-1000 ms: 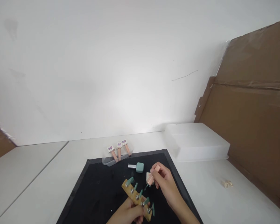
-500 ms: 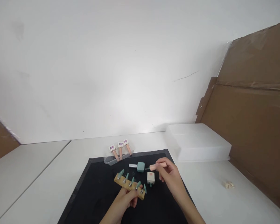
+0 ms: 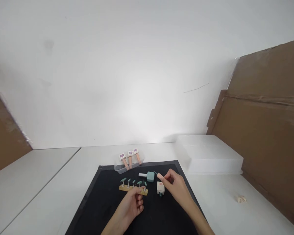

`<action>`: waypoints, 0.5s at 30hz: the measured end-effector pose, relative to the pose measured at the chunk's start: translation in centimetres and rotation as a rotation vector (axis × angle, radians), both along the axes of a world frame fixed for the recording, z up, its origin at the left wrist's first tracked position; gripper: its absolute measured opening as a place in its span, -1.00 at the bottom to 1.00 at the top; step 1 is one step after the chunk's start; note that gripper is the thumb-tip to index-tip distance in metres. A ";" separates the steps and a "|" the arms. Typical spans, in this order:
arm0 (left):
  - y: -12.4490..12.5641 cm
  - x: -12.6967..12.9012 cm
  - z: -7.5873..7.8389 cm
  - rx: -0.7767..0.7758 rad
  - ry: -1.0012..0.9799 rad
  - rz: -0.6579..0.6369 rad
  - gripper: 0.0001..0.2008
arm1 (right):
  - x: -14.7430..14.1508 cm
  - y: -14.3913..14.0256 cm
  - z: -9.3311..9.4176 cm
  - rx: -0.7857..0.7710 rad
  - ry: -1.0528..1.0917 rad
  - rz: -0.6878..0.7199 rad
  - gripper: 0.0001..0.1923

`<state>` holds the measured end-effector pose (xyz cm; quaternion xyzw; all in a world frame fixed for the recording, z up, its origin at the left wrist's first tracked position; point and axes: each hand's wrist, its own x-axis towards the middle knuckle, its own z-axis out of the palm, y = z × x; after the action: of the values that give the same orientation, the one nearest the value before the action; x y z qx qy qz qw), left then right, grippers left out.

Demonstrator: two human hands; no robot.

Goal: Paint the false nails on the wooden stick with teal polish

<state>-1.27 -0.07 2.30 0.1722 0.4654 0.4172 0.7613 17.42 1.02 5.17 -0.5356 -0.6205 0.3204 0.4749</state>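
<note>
Holding a pink brush cap (image 3: pixel 159 176) in the right hand (image 3: pixel 175 186), just right of the teal bottle (image 3: pixel 150 176).
Pinching the wooden nail strip (image 3: pixel 133 188) with the left hand (image 3: pixel 132 205), lying crosswise mid-mat (image 3: pixel 100 202), nearer the mat's far edge.

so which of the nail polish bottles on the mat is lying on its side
The teal bottle, lying flat with its silver cap pointing left. The pale pink-white bottle beside it stands with its teal neck down, by the right hand.

— How are my hands sitting?
— Left hand (image 3: pixel 133 204) lies low, fingers curled loosely, thumb forward. Right hand (image 3: pixel 176 187) is raised beside it, thumb and forefinger pinched together.
</note>
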 end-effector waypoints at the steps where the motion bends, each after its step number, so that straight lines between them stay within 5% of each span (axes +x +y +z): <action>1: -0.1 -0.1 0.1 0.000 -0.007 0.002 -0.77 | 0.0 0.1 -0.2 0.010 -0.001 -0.012 -0.64; 15: 0.1 -0.4 -0.4 -0.048 -0.024 0.008 -0.88 | 1.9 -5.6 -5.5 -0.218 -0.117 0.041 -0.73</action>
<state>-1.71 -0.01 1.95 0.1472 0.4669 0.4109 0.7691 19.28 -4.58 -0.29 -0.5890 -0.6195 0.3639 0.3700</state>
